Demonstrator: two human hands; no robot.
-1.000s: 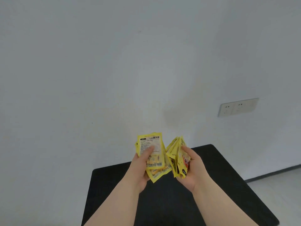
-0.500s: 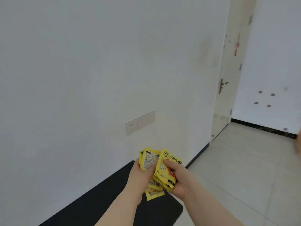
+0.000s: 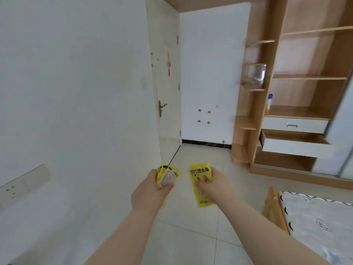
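Since half a second ago the two hands have drawn apart. The packets that overlapped then are now split into two lots with floor showing between them. The black desk beneath them has left the head view, which has swung toward a door.

The left grip [image 3: 150, 189] is curled closed round a bundle of yellow packets [image 3: 168, 175], with the thumb across the white printed face of the front one and the fingers behind. The bundle stands roughly upright and sticks out above the fist. The right grip [image 3: 217, 186], just to the right of it at the same height, is closed on a yellow packet [image 3: 199, 172] whose print reads upside down. Its thumb presses the front and its fingers wrap the right edge. There may be more than one packet stacked there, as the blur hides the edges. The two lots do not touch, and both hang in the air over the tiled floor [image 3: 191, 236].

Ahead of the left grip stands a pale door [image 3: 166, 73] with a metal handle [image 3: 162, 108]. Far to its left is a wall socket [image 3: 23, 183]. Beyond the right grip and to its right is a wooden wardrobe [image 3: 267, 35] with an open drawer [image 3: 294, 146], and a clear container [image 3: 255, 75] and a bottle [image 3: 268, 104] stand on its shelves. Below and to the right of that grip lies a mattress [image 3: 321, 222].
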